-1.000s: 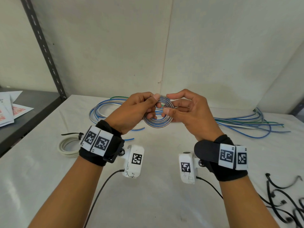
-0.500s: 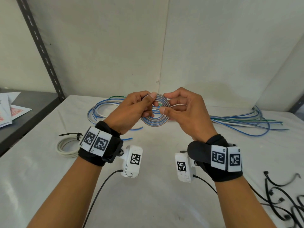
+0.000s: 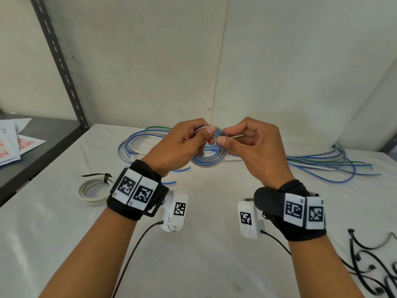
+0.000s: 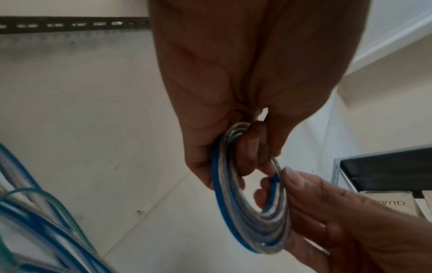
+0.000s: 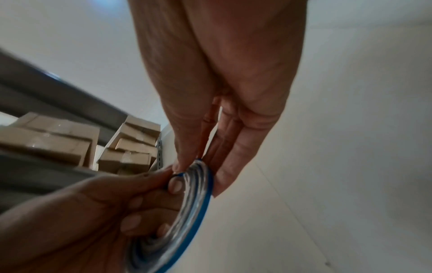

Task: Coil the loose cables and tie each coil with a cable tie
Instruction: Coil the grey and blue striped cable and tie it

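With the left hand [image 3: 182, 145] and right hand [image 3: 247, 145] both pinching the blue-striped clear cable coil [image 3: 211, 158], winding looks finished; next comes fetching a black cable tie [image 3: 365, 246].

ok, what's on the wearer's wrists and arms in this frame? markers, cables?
Bare forearms, no sleeves. Each wrist has a black fabric band with two white square-code tags on top. A white camera block with its own code tag hangs under each wrist, and a thin black cable runs from it back toward the body.
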Demonstrator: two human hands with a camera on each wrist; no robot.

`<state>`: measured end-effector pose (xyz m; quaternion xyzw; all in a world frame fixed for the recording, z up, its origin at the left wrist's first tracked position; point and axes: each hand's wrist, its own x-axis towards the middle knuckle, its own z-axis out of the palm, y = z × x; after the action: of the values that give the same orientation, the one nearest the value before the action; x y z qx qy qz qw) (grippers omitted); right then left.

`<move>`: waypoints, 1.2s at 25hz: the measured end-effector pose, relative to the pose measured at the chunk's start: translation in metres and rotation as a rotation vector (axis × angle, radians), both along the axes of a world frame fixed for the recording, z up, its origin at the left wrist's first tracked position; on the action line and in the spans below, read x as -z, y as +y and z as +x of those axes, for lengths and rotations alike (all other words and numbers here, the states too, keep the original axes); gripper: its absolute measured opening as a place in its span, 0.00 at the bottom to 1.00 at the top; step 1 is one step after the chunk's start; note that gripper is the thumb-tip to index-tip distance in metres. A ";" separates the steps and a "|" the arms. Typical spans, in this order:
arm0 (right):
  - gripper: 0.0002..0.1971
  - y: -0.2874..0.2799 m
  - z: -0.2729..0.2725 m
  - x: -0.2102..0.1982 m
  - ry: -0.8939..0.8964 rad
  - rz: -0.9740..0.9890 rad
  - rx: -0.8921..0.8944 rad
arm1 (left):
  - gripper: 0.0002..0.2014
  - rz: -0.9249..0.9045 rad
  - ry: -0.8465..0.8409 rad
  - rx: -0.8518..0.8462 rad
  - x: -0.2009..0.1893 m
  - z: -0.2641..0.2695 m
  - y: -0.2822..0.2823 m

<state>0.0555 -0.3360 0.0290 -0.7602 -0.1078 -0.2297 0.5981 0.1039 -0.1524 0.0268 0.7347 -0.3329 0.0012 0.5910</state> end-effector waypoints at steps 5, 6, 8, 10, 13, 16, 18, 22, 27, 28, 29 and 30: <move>0.04 0.001 0.001 0.002 -0.020 -0.029 0.002 | 0.18 0.026 0.015 -0.013 0.000 0.002 0.003; 0.04 0.001 0.000 0.001 0.012 0.027 -0.043 | 0.17 0.009 0.036 0.004 0.000 0.002 0.004; 0.06 -0.002 -0.001 -0.001 0.077 0.084 -0.111 | 0.16 -0.008 0.064 0.030 -0.001 0.000 0.003; 0.10 -0.003 -0.002 -0.001 0.100 0.078 -0.142 | 0.17 0.009 0.076 0.037 -0.001 0.000 0.001; 0.11 -0.002 -0.002 -0.001 0.053 0.105 -0.124 | 0.16 0.023 0.090 0.017 -0.003 -0.003 0.002; 0.09 -0.005 -0.001 -0.001 0.011 0.145 -0.071 | 0.15 -0.033 0.174 -0.021 -0.005 -0.003 0.008; 0.09 -0.009 -0.002 -0.003 -0.001 0.180 -0.042 | 0.14 -0.093 0.282 -0.012 -0.006 -0.003 0.012; 0.08 -0.011 -0.004 -0.006 0.012 0.231 -0.024 | 0.13 -0.168 0.317 -0.029 -0.010 -0.005 0.015; 0.08 -0.009 -0.001 -0.003 -0.002 0.134 0.004 | 0.13 -0.189 0.295 -0.078 -0.009 -0.005 0.013; 0.08 -0.010 -0.001 -0.002 -0.003 0.103 0.011 | 0.13 -0.195 0.300 -0.081 -0.008 -0.005 0.013; 0.08 -0.010 -0.001 -0.002 -0.001 0.085 0.011 | 0.13 -0.199 0.305 -0.080 -0.008 -0.004 0.014; 0.07 -0.010 -0.001 -0.002 0.007 0.085 -0.003 | 0.12 -0.203 0.309 -0.081 -0.009 -0.004 0.014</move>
<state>0.0545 -0.3458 0.0312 -0.7349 -0.0971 -0.2302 0.6305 0.0996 -0.1385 0.0354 0.6754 -0.2067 -0.0542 0.7058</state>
